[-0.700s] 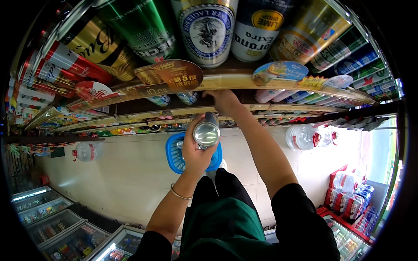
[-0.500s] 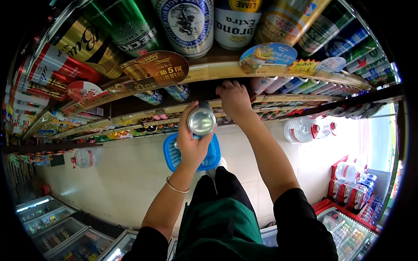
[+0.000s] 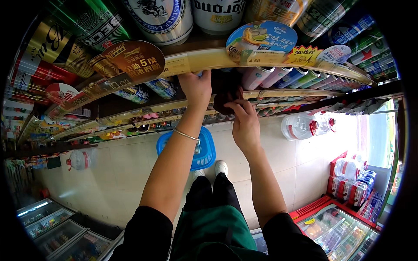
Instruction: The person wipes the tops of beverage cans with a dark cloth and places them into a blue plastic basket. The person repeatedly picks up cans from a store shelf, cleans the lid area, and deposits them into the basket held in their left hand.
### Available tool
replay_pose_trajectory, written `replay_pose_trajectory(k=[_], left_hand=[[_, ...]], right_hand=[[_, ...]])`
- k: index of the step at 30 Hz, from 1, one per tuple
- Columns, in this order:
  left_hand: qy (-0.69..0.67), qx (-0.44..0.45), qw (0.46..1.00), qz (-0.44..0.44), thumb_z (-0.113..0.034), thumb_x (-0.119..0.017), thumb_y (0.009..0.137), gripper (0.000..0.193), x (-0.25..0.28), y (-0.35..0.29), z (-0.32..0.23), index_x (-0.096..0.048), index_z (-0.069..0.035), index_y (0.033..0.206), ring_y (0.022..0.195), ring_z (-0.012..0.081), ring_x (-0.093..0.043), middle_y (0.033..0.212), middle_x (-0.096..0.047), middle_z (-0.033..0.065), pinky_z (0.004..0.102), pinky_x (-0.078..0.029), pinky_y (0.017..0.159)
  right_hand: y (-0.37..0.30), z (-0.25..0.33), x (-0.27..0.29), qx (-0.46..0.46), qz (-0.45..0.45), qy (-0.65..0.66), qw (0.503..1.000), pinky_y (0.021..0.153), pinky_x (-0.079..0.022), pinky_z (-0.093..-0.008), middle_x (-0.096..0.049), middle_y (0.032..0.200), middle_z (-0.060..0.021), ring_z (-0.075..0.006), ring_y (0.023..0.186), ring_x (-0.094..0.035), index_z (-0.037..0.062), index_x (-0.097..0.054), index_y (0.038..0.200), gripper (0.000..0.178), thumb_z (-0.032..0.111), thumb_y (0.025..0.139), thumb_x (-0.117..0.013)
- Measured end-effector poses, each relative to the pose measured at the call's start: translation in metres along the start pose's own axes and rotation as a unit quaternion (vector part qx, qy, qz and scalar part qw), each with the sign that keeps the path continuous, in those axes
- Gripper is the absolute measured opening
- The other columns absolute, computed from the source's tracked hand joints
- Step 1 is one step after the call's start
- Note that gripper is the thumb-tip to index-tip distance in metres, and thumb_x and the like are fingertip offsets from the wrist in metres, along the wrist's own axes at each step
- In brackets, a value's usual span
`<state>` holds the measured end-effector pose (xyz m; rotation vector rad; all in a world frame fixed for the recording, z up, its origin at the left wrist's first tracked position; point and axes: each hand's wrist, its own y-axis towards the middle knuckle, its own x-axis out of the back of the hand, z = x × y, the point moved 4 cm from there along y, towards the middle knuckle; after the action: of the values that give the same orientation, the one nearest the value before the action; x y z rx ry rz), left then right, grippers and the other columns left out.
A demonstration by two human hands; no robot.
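Observation:
My left hand [image 3: 196,86] reaches in under the upper shelf's edge. Its fingertips are hidden there, and a sliver of a can [image 3: 198,73] shows between thumb and fingers. My right hand [image 3: 244,117] pinches a dark reddish-brown cloth [image 3: 225,102] in front of the lower shelf. Right of the cloth, pink cans [image 3: 257,77] lead a row of slim cans on that shelf. Patterned blue-green cans [image 3: 162,88] stand to the left of my left hand.
Large beer cans [image 3: 161,21] line the upper shelf. Oval price signs [image 3: 261,41] stick out from its edge. A blue basket [image 3: 208,150] stands on the floor by my feet. Big water bottles [image 3: 300,127] stand at right, near a red-rimmed freezer [image 3: 335,224].
My left hand has carried the can up and in under the upper shelf's edge. My right hand has drawn back from the shelf, and the dark cloth now shows in it.

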<state>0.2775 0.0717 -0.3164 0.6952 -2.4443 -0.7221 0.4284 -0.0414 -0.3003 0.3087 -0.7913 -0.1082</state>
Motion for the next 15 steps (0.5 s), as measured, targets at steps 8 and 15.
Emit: replay_pose_trajectory(k=[8, 15], left_hand=[[0.153, -0.079, 0.985, -0.02, -0.006, -0.071, 0.081, 0.015, -0.018, 0.008, 0.033, -0.067, 0.0, 0.093, 0.089, 0.0381, -0.062, 0.095, -0.066, 0.0167, 0.0425, -0.047, 0.08], [-0.143, 0.083, 0.982, -0.086, -0.006, -0.066, 0.089, 0.042, -0.003, -0.052, -0.04, -0.05, 0.006, 0.126, 0.117, 0.0357, -0.055, 0.121, -0.053, 0.0241, 0.0429, -0.04, 0.102]], right_hand=[[0.003, 0.0, 0.005, 0.003, 0.013, 0.052, 0.999, 0.087, -0.046, -0.0407, -0.06, 0.11, -0.0145, -0.0353, 0.098, -0.057, 0.0062, -0.067, 0.109, 0.035, -0.01, 0.083, -0.049], [0.01, -0.012, 0.017, -0.052, -0.019, 0.139, 0.989, 0.089, -0.048, -0.0391, -0.06, 0.109, -0.014, -0.0353, 0.1, -0.058, 0.0083, -0.066, 0.112, 0.039, -0.01, 0.081, -0.051]])
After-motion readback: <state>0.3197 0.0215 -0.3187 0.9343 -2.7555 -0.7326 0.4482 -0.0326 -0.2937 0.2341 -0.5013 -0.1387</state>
